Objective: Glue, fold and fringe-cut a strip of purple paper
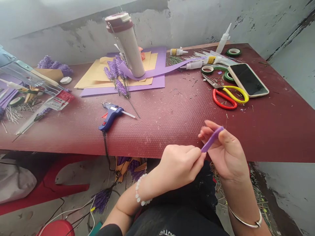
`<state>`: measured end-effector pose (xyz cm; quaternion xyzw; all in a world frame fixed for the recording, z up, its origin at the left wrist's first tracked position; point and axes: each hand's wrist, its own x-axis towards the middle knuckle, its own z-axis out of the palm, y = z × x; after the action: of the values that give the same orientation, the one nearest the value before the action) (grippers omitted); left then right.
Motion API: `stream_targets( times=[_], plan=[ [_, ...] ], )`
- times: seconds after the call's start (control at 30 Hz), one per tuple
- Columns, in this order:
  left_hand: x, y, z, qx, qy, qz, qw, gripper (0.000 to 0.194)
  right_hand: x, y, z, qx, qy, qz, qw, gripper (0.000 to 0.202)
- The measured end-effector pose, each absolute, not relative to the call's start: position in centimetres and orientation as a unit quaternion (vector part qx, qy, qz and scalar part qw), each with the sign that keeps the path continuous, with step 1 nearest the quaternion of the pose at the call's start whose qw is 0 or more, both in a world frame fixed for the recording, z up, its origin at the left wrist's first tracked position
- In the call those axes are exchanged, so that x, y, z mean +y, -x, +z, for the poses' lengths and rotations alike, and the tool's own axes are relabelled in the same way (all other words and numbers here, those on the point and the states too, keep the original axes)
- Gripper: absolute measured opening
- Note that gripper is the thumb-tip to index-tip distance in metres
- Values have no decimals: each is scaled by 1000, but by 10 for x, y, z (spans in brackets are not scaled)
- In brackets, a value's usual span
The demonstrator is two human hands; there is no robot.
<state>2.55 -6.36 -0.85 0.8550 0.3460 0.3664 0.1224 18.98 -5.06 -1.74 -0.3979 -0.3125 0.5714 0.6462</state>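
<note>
At the left edge of the frame, a clear plastic container point(27, 70) stands over part of the maroon table point(152, 131), with purple flower clusters point(52, 65) behind it. Left of center, a blue glue gun point(111, 116) lies with its white stick pointing right. Above it, in the upper left-center, a lavender sprig point(118, 73) and a tall tumbler point(129, 46) rest on tan and purple sheets point(91, 77), and a long purple strip point(167, 69) runs rightward from the tumbler's base. In the lower center, the left hand point(184, 162), a beaded bracelet point(140, 193) on its wrist, pinches the lower end of a short purple piece point(212, 140) between thumb and curled fingers. Just to its right, the right hand point(227, 150) holds the piece's upper end between thumb and fingers, palm partly open. Above them, at upper right, lie scissors point(226, 93) with one red and one yellow handle, touching a phone point(248, 79).
</note>
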Motion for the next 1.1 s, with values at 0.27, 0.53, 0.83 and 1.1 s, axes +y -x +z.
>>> stream_targets(
  times=[0.27, 0.53, 0.83, 1.1],
  plan=[
    [-64, -24, -12, 341, -865, 328, 169, 47, -44, -201, -17, -294, 381, 546, 685, 26],
    [-64, -23, -6, 322, -864, 357, 149, 49, -53, -198, -12, -326, 421, 571, 625, 45],
    [-66, -22, -10, 328, -877, 330, 124, 49, -47, -197, -13, -314, 380, 562, 665, 29],
    [-66, -21, -11, 324, -884, 303, 147, 44, -43, -210, -6, -329, 387, 533, 677, 30]
  ],
)
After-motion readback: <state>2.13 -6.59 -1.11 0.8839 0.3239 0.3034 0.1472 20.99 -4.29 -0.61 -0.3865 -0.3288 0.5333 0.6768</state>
